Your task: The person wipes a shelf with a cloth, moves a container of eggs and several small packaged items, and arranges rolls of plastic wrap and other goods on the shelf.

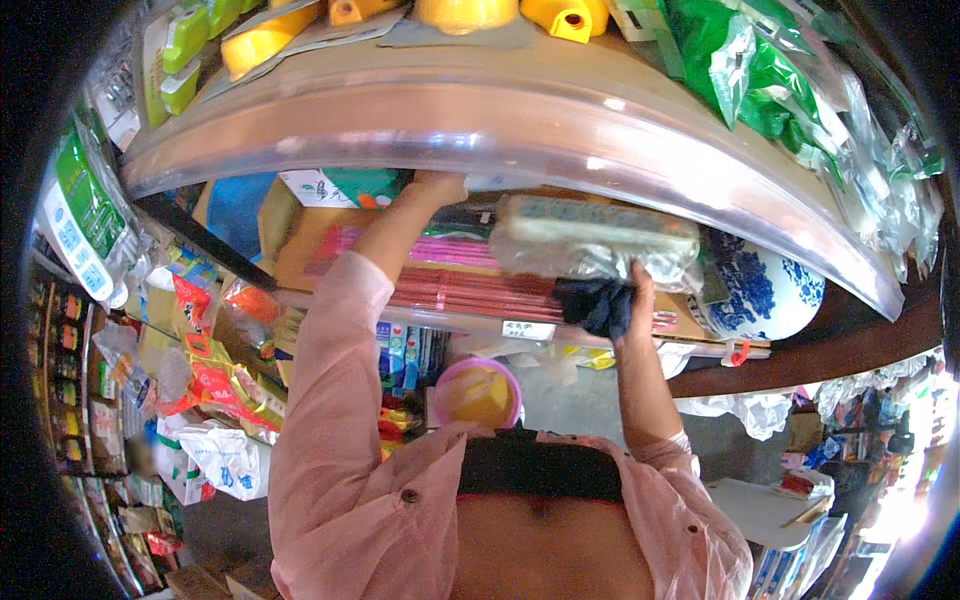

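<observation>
My left hand (pixel 444 186) reaches into a shelf, its fingers hidden behind the rim of the shelf board above. Close by it is a green and white box (pixel 341 187). My right hand (pixel 640 304) grips a bunched dark cloth (pixel 596 304) at the front of the same shelf. Just above the cloth, and blurred, is a clear plastic-wrapped package (pixel 592 236); whether my right fingers touch it I cannot tell. Between my hands lie bundles of thin red sticks (pixel 480 294) and a pink bundle (pixel 450 251).
The upper shelf's shiny edge (pixel 465 150) bows over my hands, with yellow plastic items (pixel 465 15) on top. A blue-and-white porcelain vessel (pixel 757 289) stands at the right end. Beneath is a pink-rimmed basin (pixel 517 390). Bagged goods (pixel 217 375) crowd the left.
</observation>
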The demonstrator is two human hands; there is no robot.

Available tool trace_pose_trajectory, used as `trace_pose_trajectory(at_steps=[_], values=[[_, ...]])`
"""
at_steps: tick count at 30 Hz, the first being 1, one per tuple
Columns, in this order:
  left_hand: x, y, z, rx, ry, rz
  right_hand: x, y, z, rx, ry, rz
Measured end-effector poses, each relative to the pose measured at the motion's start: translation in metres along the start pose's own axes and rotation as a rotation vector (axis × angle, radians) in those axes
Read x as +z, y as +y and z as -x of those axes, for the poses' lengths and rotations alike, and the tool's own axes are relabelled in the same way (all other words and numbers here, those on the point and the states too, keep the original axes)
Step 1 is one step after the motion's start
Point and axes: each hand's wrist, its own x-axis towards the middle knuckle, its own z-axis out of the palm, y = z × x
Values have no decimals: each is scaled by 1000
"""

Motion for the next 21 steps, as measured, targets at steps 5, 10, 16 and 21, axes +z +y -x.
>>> trace_pose_trajectory(at_steps=[5, 10, 16, 21], values=[[-112, 31, 83, -173, 34, 132, 9, -13, -24, -63, -98, -42], [-130, 27, 196, -274, 273, 272, 21, 20, -109, 75, -266, -37], [-114, 31, 266, -443, 342, 383, 81, 110, -191, 334, -549, -285], [-107, 35, 289, -454, 303, 429, 119, 124, -176, 271, -411, -411]])
